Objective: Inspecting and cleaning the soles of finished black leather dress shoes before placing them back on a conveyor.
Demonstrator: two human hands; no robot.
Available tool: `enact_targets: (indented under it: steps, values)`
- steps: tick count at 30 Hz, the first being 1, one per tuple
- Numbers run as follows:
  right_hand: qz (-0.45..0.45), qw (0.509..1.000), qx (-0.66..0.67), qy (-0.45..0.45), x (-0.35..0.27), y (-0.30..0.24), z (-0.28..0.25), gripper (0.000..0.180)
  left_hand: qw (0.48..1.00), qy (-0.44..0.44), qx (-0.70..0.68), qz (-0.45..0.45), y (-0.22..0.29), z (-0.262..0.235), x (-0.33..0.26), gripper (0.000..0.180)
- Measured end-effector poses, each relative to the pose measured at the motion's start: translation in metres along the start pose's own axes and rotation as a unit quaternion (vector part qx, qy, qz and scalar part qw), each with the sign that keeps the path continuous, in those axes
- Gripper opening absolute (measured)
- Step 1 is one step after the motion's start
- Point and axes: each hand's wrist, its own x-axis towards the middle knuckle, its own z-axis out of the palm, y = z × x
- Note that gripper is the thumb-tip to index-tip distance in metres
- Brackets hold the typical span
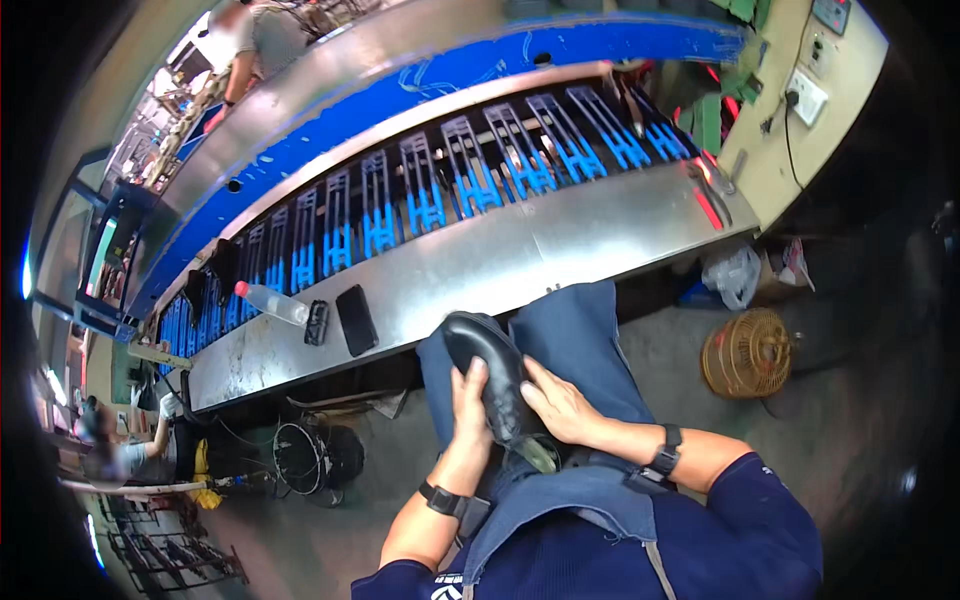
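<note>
A glossy black leather shoe (503, 396) rests over my lap, its rounded toe pointing away from me. The end nearest me shows a pale greenish part. Along the left side of the shoe lies my left hand (470, 405), thumb up, gripping it. My right hand (556, 402) presses on the opposite side with its fingers on the leather. Between them the two hands hold the shoe; its underside is hidden.
Before me runs a metal bench (480, 262) with a row of blue-tipped racks (423, 190). On it lie a phone (357, 320), a clear bottle (275, 303) and red-handled pliers (708, 200). A wicker basket (748, 355) stands right; a black bin (318, 458) stands left. Two other people are farther off.
</note>
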Motion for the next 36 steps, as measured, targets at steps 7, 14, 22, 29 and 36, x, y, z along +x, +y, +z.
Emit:
enact_targets:
  steps: [7, 14, 22, 29, 36]
  values:
    - [-0.146, 0.986, 0.002, 0.080, -0.019, -0.039, -0.118, 0.041, 0.938, -0.045, -0.213, -0.268, 0.009, 0.031, -0.019, 0.059]
    - [0.018, 0.989, 0.141, 0.045, 0.015, 0.038, -0.159, 0.043, 0.712, -0.301, 0.549, 0.318, -0.006, 0.022, 0.017, 0.094]
    - [0.000, 0.981, 0.173, 0.082, 0.032, 0.045, -0.143, 0.048, 0.747, -0.346, 0.448, 0.350, -0.029, 0.040, 0.042, 0.089]
    - [0.074, 0.960, 0.235, 0.130, 0.063, 0.062, -0.146, 0.058, 0.796, -0.340, 0.448, 0.221, -0.022, 0.049, 0.056, 0.089]
    - [0.071, 0.978, 0.154, 0.121, 0.214, 0.093, -0.220, 0.052, 0.985, -0.048, 0.164, -0.024, 0.045, 0.068, 0.185, 0.059]
